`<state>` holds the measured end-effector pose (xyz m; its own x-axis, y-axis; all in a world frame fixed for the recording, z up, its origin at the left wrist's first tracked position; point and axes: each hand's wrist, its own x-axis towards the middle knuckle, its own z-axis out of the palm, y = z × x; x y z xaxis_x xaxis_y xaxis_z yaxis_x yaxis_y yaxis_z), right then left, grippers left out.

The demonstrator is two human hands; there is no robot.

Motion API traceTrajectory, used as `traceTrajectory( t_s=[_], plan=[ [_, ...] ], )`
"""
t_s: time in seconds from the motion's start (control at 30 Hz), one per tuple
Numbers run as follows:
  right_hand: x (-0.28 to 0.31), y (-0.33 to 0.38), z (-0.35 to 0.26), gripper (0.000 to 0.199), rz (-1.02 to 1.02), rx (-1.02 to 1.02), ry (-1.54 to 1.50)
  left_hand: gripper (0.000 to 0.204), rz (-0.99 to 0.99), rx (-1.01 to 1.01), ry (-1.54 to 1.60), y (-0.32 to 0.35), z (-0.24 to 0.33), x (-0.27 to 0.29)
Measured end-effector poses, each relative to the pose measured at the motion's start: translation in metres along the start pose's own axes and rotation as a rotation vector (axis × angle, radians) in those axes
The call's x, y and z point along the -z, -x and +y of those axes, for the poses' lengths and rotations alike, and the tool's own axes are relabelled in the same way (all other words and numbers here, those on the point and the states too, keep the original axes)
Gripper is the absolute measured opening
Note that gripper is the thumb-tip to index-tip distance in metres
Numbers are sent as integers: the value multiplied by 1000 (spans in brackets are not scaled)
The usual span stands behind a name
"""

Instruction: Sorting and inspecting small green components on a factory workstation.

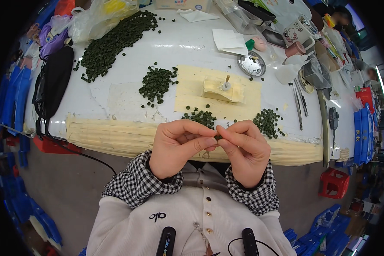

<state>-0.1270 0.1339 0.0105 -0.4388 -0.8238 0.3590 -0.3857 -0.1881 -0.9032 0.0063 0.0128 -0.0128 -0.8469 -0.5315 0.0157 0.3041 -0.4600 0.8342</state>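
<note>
Dark green small piece [218, 137], mostly hidden, sits just below the middle of the frame, pinched between the fingers of left hand [175, 147] and right hand [249, 150]. Loose pile [202, 117] of similar pieces on the tabletop [192, 49] just above; larger heap [111, 49], upper left.

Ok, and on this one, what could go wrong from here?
The small dark green piece at the fingertips of the left hand and right hand could slip and get lost among lookalikes in the near pile. The right hand might also brush the rightmost pile, perhaps sending pieces over the taped table edge.
</note>
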Motion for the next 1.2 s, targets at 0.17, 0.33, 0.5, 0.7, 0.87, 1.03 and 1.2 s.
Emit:
traceTrajectory(
  t_s=[0.17,0.33,0.5,0.7,0.87,1.03,1.2],
  plan=[
    [1,2,2,29,-21,-17,-71,14,-63,-27,2,-1,-1,2],
    [-3,1,3,31,-50,42,-31,13,0,-27,-18,-1,0,3],
    [-11,3,5,38,-61,140,94,13,52,-81,-8,-4,1,3],
    [-9,3,3,41,-58,146,141,15,43,-149,-154,-3,3,3],
    [-9,5,5,41,22,127,169,17,105,-292,-412,-5,10,1],
    [-7,1,4,38,-16,121,159,18,72,-361,-604,-9,13,3],
    [-2,-5,12,37,-51,89,119,19,53,-366,-677,-19,14,6]
  ],
)
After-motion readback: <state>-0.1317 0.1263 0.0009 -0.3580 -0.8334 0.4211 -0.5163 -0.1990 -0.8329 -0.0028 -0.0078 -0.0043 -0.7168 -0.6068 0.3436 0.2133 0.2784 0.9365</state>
